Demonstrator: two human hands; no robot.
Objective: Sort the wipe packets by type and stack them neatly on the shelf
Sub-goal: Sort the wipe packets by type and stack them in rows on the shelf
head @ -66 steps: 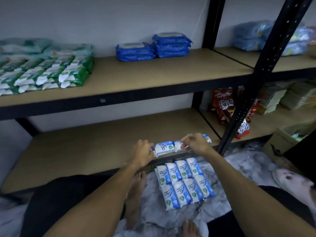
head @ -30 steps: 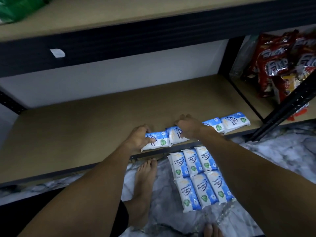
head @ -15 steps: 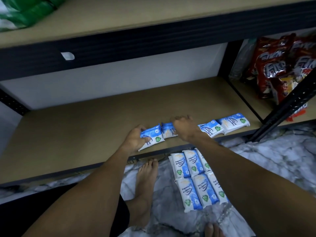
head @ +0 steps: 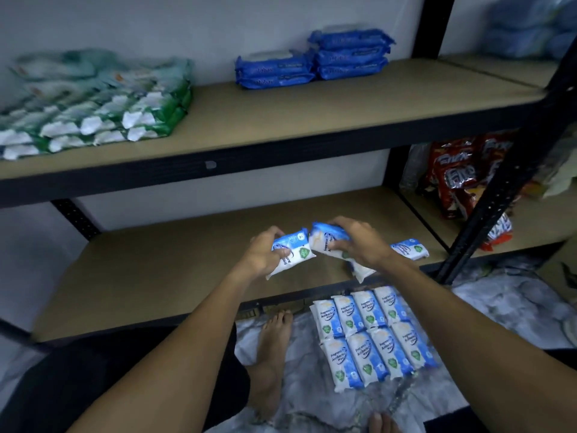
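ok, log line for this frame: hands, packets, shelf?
left hand: grips left packet | right hand: grips right packet | both over lower shelf | loose packet: lying on shelf | bundle: on floor

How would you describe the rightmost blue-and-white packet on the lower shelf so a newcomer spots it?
Find the lower shelf and follow its front edge right toward the slanted black post. Just right of the right hand, a small blue-and-white wipe packet lies flat on the board. Unlike the held packets, no hand touches it, and it is not in the floor block.
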